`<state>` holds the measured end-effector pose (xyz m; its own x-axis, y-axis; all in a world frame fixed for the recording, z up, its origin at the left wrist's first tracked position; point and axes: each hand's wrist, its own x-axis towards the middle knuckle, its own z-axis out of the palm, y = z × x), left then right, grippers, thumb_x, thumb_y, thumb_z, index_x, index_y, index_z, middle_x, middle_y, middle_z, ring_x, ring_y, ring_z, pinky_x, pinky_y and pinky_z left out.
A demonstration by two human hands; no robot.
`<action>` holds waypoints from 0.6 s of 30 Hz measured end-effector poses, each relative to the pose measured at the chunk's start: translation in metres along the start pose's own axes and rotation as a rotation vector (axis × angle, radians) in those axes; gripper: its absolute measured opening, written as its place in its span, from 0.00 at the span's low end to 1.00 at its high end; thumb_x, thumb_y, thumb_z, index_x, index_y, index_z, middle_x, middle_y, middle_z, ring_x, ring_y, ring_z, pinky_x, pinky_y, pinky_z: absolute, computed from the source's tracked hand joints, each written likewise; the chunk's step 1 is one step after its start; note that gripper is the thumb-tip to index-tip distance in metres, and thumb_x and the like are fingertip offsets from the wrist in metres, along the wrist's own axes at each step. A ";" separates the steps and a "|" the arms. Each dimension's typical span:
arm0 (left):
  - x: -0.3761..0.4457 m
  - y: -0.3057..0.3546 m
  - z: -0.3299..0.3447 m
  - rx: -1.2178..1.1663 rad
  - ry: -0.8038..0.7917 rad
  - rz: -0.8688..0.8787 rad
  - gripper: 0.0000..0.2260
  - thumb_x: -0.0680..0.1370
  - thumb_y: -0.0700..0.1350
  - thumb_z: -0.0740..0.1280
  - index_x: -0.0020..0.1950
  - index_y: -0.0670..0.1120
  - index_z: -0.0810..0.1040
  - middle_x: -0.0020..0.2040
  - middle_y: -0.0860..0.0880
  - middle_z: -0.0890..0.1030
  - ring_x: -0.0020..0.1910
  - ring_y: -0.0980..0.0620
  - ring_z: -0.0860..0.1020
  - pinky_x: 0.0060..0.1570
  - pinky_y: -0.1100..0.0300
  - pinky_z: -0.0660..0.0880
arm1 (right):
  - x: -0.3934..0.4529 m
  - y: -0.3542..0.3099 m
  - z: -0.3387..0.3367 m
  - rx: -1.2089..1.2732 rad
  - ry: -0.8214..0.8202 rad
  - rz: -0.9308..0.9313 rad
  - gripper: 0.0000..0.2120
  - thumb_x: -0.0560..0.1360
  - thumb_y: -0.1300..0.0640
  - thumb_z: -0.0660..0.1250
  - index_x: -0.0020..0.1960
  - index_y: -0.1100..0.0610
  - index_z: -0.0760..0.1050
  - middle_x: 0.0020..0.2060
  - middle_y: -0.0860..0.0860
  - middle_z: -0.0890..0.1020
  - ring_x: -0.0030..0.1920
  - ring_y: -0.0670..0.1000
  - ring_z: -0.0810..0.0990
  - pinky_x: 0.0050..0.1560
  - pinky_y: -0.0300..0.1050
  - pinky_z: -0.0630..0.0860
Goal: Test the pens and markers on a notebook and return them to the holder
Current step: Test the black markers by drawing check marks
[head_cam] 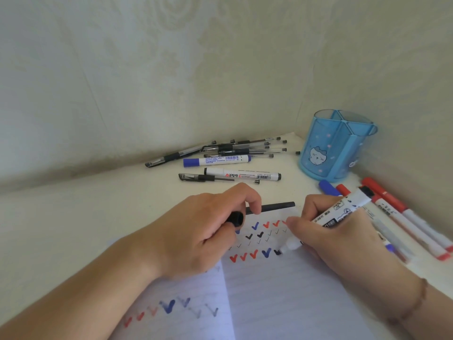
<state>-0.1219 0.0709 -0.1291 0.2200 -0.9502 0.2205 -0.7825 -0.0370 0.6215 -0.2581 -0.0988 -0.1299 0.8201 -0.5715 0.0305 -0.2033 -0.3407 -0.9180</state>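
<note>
White-barrelled marker (326, 223) is being gripped in the right hand (328, 239), fingers curled round it, its tip touching the notebook (282, 290) page at a black tick. Her left hand (206, 231) is resting on the notebook, pinching a black cap (236, 218). More pens (230, 149) are lying on the table (98, 204) near the wall, red markers (411, 227) at right, beside the blue holder (335, 146).

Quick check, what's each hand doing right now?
Left hand: holds a black marker cap.
Right hand: grips a black marker, tip on the notebook.
</note>
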 end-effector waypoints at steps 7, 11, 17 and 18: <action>0.003 -0.003 0.003 -0.052 0.020 -0.020 0.10 0.81 0.45 0.59 0.60 0.56 0.65 0.42 0.54 0.78 0.40 0.51 0.74 0.43 0.52 0.73 | 0.003 0.000 0.002 0.067 0.069 -0.039 0.19 0.72 0.60 0.70 0.28 0.62 0.66 0.16 0.47 0.72 0.24 0.51 0.62 0.25 0.40 0.60; 0.006 -0.005 0.003 -0.054 0.101 -0.094 0.13 0.77 0.46 0.69 0.55 0.60 0.69 0.51 0.64 0.82 0.49 0.70 0.77 0.48 0.77 0.67 | 0.005 0.000 -0.006 0.468 0.111 -0.074 0.15 0.68 0.56 0.67 0.26 0.58 0.68 0.22 0.57 0.64 0.23 0.50 0.60 0.23 0.36 0.61; 0.006 -0.006 0.002 -0.055 0.199 -0.057 0.11 0.74 0.47 0.73 0.51 0.60 0.75 0.47 0.63 0.82 0.48 0.65 0.79 0.46 0.77 0.67 | 0.003 0.004 -0.010 0.494 -0.052 -0.273 0.20 0.55 0.41 0.79 0.32 0.53 0.76 0.22 0.53 0.75 0.23 0.53 0.68 0.23 0.39 0.62; 0.006 -0.005 0.002 -0.053 0.202 -0.034 0.10 0.75 0.47 0.72 0.52 0.58 0.76 0.46 0.63 0.82 0.47 0.65 0.79 0.46 0.76 0.68 | 0.003 0.004 -0.010 0.502 -0.056 -0.276 0.21 0.55 0.39 0.79 0.33 0.54 0.76 0.22 0.53 0.75 0.23 0.53 0.68 0.24 0.40 0.61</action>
<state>-0.1178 0.0644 -0.1323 0.3625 -0.8673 0.3412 -0.7419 -0.0469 0.6689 -0.2614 -0.1094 -0.1300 0.8366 -0.4666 0.2870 0.2900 -0.0673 -0.9547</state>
